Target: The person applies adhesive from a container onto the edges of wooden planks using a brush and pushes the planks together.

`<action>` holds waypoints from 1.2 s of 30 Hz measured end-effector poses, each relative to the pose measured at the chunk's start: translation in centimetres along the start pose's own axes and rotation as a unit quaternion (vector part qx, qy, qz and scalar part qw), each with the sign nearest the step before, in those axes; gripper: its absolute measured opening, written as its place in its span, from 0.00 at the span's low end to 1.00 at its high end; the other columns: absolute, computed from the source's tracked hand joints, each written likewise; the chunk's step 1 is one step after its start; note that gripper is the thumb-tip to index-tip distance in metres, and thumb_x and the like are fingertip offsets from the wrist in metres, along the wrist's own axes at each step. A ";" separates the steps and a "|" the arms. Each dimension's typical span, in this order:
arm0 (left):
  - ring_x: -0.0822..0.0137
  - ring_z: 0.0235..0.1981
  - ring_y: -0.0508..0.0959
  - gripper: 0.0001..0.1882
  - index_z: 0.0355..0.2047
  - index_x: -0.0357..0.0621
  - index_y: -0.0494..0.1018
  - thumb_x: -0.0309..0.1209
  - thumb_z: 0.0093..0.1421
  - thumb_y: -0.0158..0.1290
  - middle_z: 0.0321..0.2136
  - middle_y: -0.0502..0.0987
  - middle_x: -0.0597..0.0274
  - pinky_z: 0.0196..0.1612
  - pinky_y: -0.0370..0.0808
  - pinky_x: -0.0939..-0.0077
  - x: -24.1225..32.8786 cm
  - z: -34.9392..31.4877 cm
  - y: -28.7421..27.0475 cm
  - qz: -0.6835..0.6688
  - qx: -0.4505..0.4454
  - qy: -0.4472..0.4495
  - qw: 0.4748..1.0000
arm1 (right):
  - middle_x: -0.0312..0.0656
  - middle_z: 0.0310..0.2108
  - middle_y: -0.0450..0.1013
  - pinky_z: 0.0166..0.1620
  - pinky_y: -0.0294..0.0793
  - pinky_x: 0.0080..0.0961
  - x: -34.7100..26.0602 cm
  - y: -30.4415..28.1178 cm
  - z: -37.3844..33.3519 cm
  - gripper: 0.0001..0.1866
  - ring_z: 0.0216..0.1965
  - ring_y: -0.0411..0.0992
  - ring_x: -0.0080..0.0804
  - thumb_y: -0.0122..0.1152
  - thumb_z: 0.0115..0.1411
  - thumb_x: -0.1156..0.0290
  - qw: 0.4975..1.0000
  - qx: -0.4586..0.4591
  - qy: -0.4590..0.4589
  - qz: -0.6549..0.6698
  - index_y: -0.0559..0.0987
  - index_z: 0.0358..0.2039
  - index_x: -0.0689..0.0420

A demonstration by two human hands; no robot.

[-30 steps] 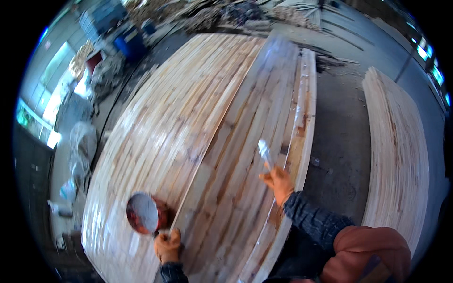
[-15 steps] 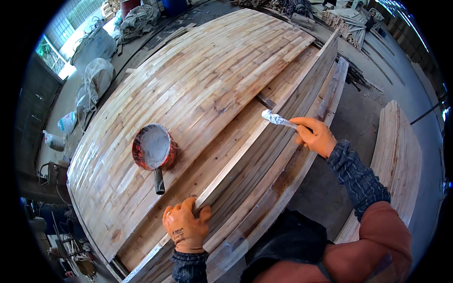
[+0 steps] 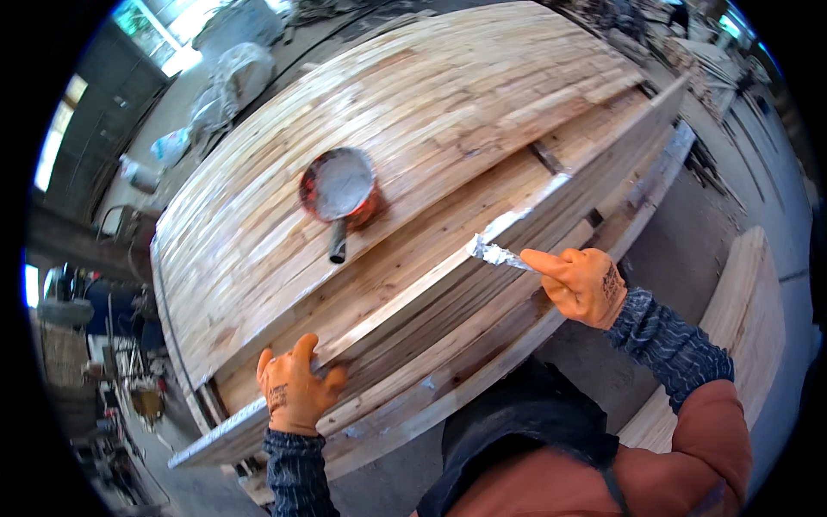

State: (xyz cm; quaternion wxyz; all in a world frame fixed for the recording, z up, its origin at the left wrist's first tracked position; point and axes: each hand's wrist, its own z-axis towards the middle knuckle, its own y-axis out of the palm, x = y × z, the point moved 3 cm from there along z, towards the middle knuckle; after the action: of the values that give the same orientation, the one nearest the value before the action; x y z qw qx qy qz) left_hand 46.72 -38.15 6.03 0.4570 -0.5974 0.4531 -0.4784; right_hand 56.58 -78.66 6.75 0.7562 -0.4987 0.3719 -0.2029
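Observation:
My right hand [image 3: 584, 286], in an orange glove, is closed round the thin handle of a brush [image 3: 508, 258] caked with thick white paste. The brush tip touches the top edge of a long wooden board [image 3: 413, 297] standing on its edge. White paste lies in a streak along that edge beyond the tip. Nearer the board's left end, my gloved left hand [image 3: 297, 386] straddles the edge, fingers on the far side and thumb on the near side. A red, paste-smeared pot [image 3: 366, 211] with a dark handle holds white paste on the slatted wooden panel [image 3: 465, 121].
The large panel curves away beyond the upright board. Nearer me run more stacked boards [image 3: 482, 370]. A stack of long planks [image 3: 732, 302] lies on the floor at right. Plastic sacks [image 3: 237, 77] stand at the back left, and tools clutter the left side.
The brush has come down onto the board's edge, where a fresh streak of white paste now shows. My left hand has slid toward the board's left end. The whole view has shifted.

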 end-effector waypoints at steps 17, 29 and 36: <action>0.59 0.43 0.82 0.38 0.53 0.50 0.75 0.31 0.35 0.71 0.33 0.84 0.61 0.72 0.51 0.52 -3.8 -9.9 0.4 0.030 0.108 -0.148 0.983 | 0.34 0.17 0.68 0.18 0.65 0.20 9.5 -7.7 -4.9 0.16 0.14 0.61 0.17 0.52 0.68 0.67 0.835 0.017 0.434 0.337 0.81 0.48 0.62; 0.59 0.40 0.82 0.35 0.52 0.52 0.75 0.33 0.38 0.68 0.33 0.83 0.63 0.71 0.52 0.51 -5.4 -10.3 1.6 0.007 0.166 -0.096 0.981 | 0.33 0.22 0.73 0.24 0.67 0.18 1.4 0.1 -8.6 0.16 0.22 0.69 0.18 0.54 0.71 0.63 0.856 0.122 0.315 0.391 0.80 0.54 0.54; 0.57 0.42 0.82 0.37 0.53 0.50 0.75 0.34 0.37 0.70 0.34 0.83 0.58 0.71 0.53 0.49 -5.2 -10.2 1.5 -0.008 0.155 -0.086 0.984 | 0.33 0.19 0.71 0.20 0.64 0.19 4.0 1.2 -10.0 0.17 0.20 0.68 0.18 0.55 0.69 0.64 0.779 0.146 0.430 0.433 0.80 0.52 0.58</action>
State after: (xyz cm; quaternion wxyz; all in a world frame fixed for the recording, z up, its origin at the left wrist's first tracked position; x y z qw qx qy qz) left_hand 35.82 -34.46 5.01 0.5776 -0.5619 0.3279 -0.4931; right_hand 51.42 -86.89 1.99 0.5900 -0.0298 0.8007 -0.0993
